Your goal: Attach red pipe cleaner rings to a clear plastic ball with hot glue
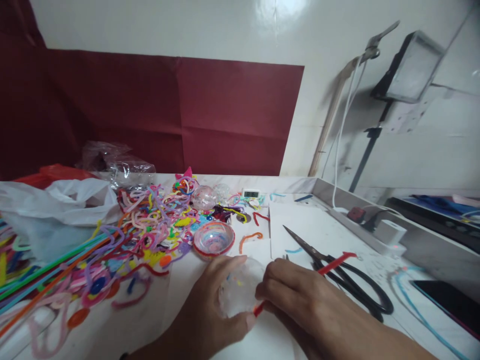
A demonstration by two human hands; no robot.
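The right hand (305, 292) is close to us, its fingers pinching a red fuzzy stick (339, 262). One red end peeks out at four o'clock of a cloudy, see-through ball (242, 285). The left hand (208, 307) holds that ball, its fingers curled around the nine o'clock side, one fingertip at twelve and the thumb at six. Black scissors (309, 250) lie on the table (403, 317) at two o'clock. A colorful bowl (204, 255) sits at eleven, near the ball.

Ball (240, 286) part-hidden by hands (206, 302), phone (446, 302) cut off; clock (250, 194) digits illegible
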